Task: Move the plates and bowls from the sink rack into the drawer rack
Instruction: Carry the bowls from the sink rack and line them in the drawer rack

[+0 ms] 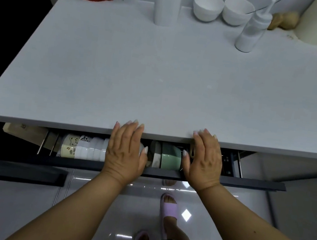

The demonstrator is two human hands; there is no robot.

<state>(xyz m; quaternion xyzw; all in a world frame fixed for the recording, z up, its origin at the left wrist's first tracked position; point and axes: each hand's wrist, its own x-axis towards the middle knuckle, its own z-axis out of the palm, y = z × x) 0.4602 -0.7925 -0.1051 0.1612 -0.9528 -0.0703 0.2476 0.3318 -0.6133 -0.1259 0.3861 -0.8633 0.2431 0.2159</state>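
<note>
green bowl [170, 160], white bowls [92, 149], lilac slipper [168, 209]

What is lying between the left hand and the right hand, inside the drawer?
In the head view, a green bowl and a dark bowl stand between the left hand and right hand.

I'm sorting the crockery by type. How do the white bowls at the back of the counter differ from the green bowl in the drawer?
The two white bowls stand upright, mouths up, on the countertop; the green bowl lies on its side in the drawer rack. The white ones are in full view; the green one sits half hidden under the counter edge, between the left hand and right hand. All look like glossy, round bowls.
</note>
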